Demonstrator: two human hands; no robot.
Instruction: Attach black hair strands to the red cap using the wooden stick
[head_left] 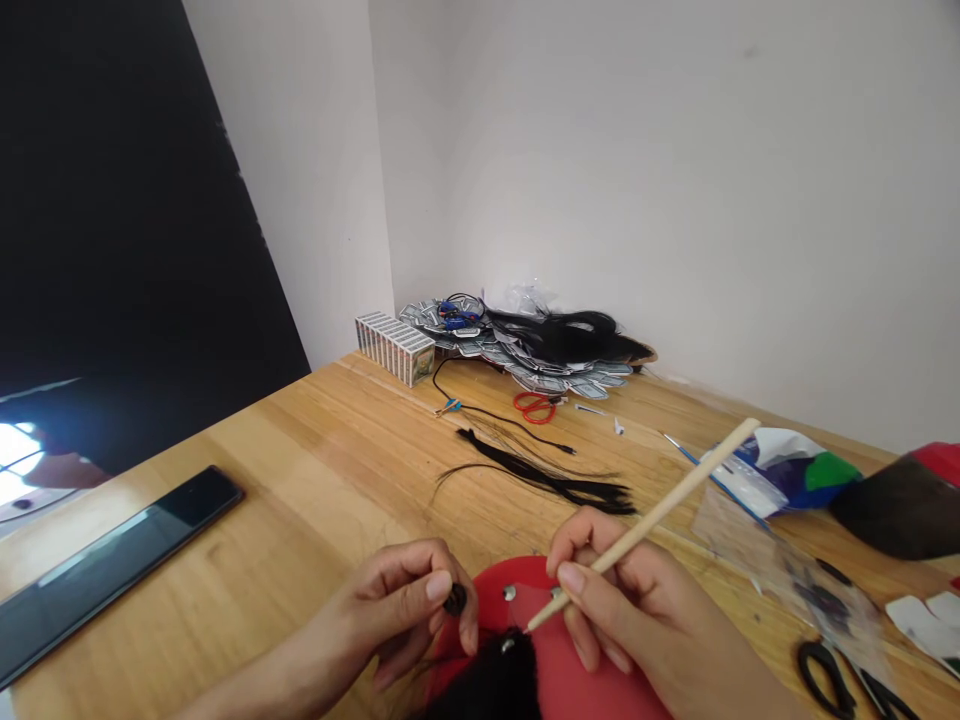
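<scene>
"While the left hand (409, 605) pinches a small dark coil (455, 599) between thumb and fingers, what does the right hand (645, 600) hold?"

"It grips a wooden stick (652, 510) like a pencil, slanting down toward the left hand. Between and below both hands lies the black hair (491, 690), over a red surface (600, 690)."

"Does the tip touch the hair?"

"It is just beside the hair or touching it; one cannot tell which."

"And what could go wrong?"

"If the stick presses too hard or slips sideways, it may drag fine strands loose and tangle them. If the left thumb relaxes, the coil could drop into the hair, where black on black is difficult to find."

"And the loose black strands (547, 475)?"

"They lie beyond both hands; a careless sleeve might scatter them."
</scene>
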